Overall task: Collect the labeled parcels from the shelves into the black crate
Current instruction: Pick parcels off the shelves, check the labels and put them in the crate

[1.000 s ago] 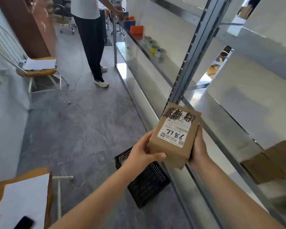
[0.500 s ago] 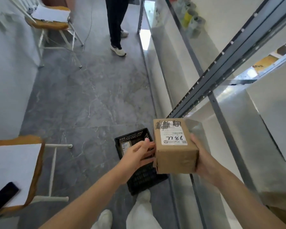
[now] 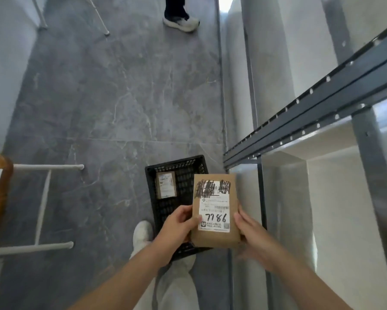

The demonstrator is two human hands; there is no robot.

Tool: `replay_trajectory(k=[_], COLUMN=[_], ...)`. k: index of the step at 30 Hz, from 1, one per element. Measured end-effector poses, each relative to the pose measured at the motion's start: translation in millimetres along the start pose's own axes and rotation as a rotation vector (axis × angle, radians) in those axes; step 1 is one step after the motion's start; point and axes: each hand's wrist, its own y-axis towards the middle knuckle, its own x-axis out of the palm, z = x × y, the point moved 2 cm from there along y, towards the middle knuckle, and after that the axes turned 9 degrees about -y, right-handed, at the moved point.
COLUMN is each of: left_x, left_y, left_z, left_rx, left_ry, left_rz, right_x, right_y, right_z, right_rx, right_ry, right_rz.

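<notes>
A person's left hand (image 3: pixel 177 229) pinches the labeled parcel (image 3: pixel 215 211) at its left edge, and the right hand (image 3: pixel 253 238) clasps its right edge. At shelf height a second ago, the parcel now hangs over the black crate (image 3: pixel 177 164) beneath the grip, seemingly ready to lower in.

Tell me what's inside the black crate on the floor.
One small labeled parcel lies in the crate, far left. The held parcel, left hand and right hand hide its near and right parts.

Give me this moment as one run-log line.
hands: left hand and right hand hold parcel 7786; position: above black crate; in crate: small parcel
</notes>
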Motion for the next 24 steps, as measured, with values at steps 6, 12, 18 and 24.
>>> replay_trajectory(k=[6,12,18,24], left_x=[-36,-75,-91,-112], left_y=[113,245,347,395], left_z=[-52,-107,-156,-181], left_rx=[-0.135,-0.154,-0.159,-0.053], left_ry=[0.054,-0.038,-0.014,0.092], left_rz=[0.029,0.073,0.104,0.235], right_x=[36,63,63,77], right_y=[146,285,384,440], right_z=[58,86,101,98], right_rx=[0.051,-0.020,0.004,-0.050], right_ry=[0.059,-0.035,-0.152,-0.197], right_rz=[0.073,0.078,0.064,0.166])
